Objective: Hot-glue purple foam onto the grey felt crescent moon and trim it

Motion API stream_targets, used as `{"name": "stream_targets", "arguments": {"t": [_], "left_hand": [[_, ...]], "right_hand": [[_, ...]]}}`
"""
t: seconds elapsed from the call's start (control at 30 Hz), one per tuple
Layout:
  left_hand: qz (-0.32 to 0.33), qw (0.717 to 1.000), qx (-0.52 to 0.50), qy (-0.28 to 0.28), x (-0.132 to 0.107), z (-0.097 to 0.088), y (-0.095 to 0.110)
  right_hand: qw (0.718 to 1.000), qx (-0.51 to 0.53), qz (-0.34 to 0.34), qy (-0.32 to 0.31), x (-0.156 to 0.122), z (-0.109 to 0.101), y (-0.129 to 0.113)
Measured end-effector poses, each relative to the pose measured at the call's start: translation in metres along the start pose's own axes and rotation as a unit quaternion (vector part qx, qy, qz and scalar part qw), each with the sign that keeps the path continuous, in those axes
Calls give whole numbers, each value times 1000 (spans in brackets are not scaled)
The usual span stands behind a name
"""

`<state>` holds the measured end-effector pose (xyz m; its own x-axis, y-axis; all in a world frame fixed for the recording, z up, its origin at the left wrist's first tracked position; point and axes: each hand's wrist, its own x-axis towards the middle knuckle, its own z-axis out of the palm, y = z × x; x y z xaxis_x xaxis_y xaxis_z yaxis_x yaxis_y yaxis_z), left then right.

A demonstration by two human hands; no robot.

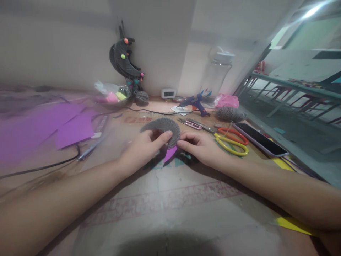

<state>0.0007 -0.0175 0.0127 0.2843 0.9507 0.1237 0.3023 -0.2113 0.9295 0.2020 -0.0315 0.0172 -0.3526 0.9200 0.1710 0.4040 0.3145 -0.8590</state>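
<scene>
My left hand [145, 145] and my right hand [198, 145] both hold a curved piece wrapped in grey yarn [163, 127], crescent shaped, just above the table. The left thumb and fingers pinch its lower middle; the right fingers grip its right end. A purple tip [170, 153] pokes out below the grey piece. A thin strand of yarn runs from near the right hand toward a grey yarn ball [229, 113] at the right.
Yellow and orange scissors [231, 140], a smaller pair of scissors [190, 123] and a phone [259, 138] lie right of my hands. A blue glue gun [195, 102], a clock [168, 93], a bottle [217, 74], a black crescent decoration [124, 58] stand behind. Purple sheets [74, 128] lie left.
</scene>
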Motion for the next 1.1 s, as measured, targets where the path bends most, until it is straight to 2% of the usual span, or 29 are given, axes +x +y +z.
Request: {"name": "stream_targets", "arguments": {"t": [0.23,0.37,0.6,0.7,0.8,0.93,1.0,1.1], "left_hand": [[60,997,23,-50,2,-2,0],[57,996,-2,-75,2,-2,-3],[63,995,-7,-83,3,-1,-6],[58,997,-15,-56,4,0,-4],[16,999,-8,-35,4,-2,-4],[-45,998,30,-17,0,-4,-5],[-50,998,29,6,-1,-5,-5],[-53,998,21,33,0,-5,-5]], "right_hand": [[996,76,26,33,0,-2,5],[995,80,26,45,0,-3,3],[996,82,21,43,0,-4,5],[995,92,30,28,0,-4,7],[996,83,30,-21,1,-3,6],[996,-25,-56,-59,-2,-4,-2],[994,-61,-80,-43,-2,-7,-5],[994,-68,-76,51,3,-20,-4]]}}
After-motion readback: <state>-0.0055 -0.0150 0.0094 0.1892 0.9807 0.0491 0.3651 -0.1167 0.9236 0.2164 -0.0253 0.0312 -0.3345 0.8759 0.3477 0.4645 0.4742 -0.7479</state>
